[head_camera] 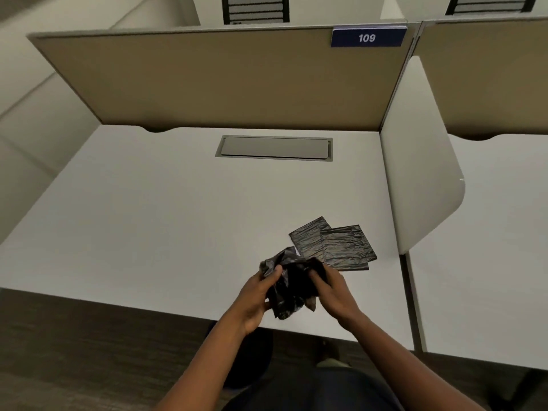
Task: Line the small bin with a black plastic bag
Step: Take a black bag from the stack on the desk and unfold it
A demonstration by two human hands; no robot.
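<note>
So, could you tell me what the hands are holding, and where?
A crumpled black plastic bag: left hand pinches its left side, right hand its right.

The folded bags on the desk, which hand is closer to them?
Right. The right hand sits just below the folded bags; the left hand is farther left.

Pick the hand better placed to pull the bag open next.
Right, probably: right hand has fingers tucked in the black bag's folds; left hand grips its outside, thumb on top, a ready anchor.

Head view, looking down, near desk (178,218).
</note>
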